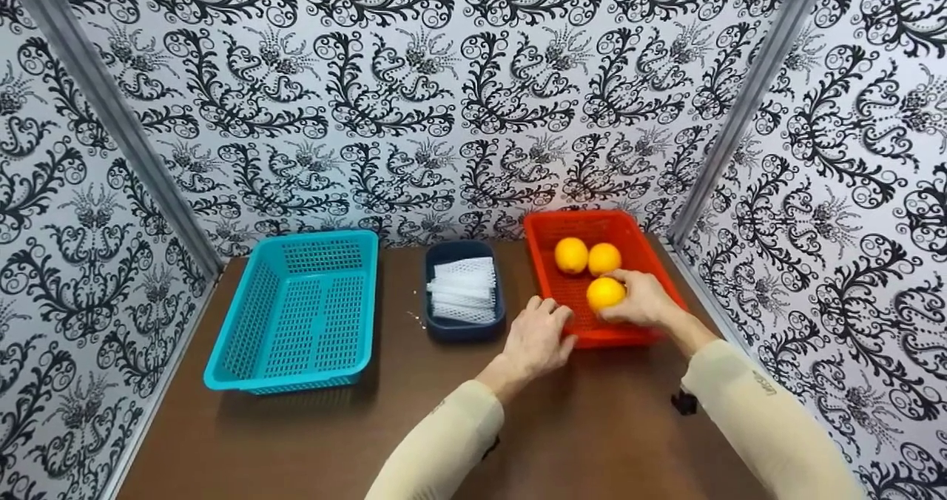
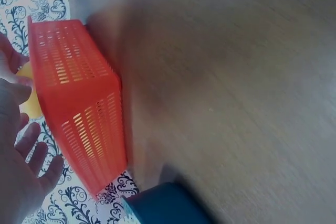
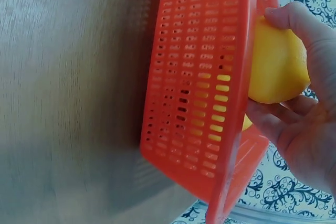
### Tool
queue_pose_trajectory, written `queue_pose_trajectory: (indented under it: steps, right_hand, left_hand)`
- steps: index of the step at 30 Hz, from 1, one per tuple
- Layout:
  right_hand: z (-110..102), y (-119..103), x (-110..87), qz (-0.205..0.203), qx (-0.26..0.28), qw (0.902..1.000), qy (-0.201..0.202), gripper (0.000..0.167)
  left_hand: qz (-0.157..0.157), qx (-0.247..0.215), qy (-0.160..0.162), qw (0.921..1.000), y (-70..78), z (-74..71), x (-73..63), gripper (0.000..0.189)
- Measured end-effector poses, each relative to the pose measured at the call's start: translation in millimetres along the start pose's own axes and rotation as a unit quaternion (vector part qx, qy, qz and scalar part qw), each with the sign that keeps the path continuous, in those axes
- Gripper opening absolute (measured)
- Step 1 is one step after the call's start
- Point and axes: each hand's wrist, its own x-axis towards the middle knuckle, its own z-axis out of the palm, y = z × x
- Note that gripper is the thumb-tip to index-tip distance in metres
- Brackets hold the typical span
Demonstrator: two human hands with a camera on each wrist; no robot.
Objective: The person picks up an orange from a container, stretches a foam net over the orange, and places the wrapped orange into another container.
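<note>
My right hand [image 1: 642,299] grips an orange [image 1: 605,294] at the front of the red basket [image 1: 542,263]. In the right wrist view the thumb lies over one side of the orange [image 3: 278,64] and the fingers are under the other, level with the basket's rim. Two more oranges [image 1: 571,255] sit side by side toward the back of the basket. Beside the basket's front left corner is my left hand [image 1: 534,339]. Its fingers are loosely spread and hold nothing in the left wrist view; whether they touch the rim cannot be told.
A dark blue bin [image 1: 464,333] filled with white foam net sleeves [image 1: 464,290] stands left of the red basket. Farther left is a turquoise basket [image 1: 314,322] with nothing in it. Patterned walls [image 1: 414,100] enclose the brown table [image 1: 311,441] at the back and sides.
</note>
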Motion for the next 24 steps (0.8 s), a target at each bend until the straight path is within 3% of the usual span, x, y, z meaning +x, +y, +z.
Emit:
queue_pose_trajectory:
  steps: [4, 11, 18, 24]
  right_hand:
    - [0.3, -6.7, -0.7, -0.003, 0.013, 0.9999, 0.003, 0.081]
    - [8.2, -25.3, -1.4, 0.001, 0.068, 0.9976, 0.013, 0.081]
    - [25.7, -51.9, 2.2, -0.014, 0.098, 0.9949, 0.015, 0.079]
    - [40.3, -69.9, 3.2, -0.035, 0.162, 0.9861, 0.003, 0.072]
  left_hand:
    - [-0.029, -0.008, -0.008, 0.9995, -4.2, -5.9, 0.6, 0.045]
    - [-0.082, -0.065, -0.021, 0.9943, -15.0, -13.2, -1.4, 0.07]
    - [-0.141, -0.164, -0.002, 0.9763, -25.7, -13.7, -6.2, 0.082]
    - [-0.16, -0.201, 0.03, 0.9661, -32.3, -20.3, -11.2, 0.086]
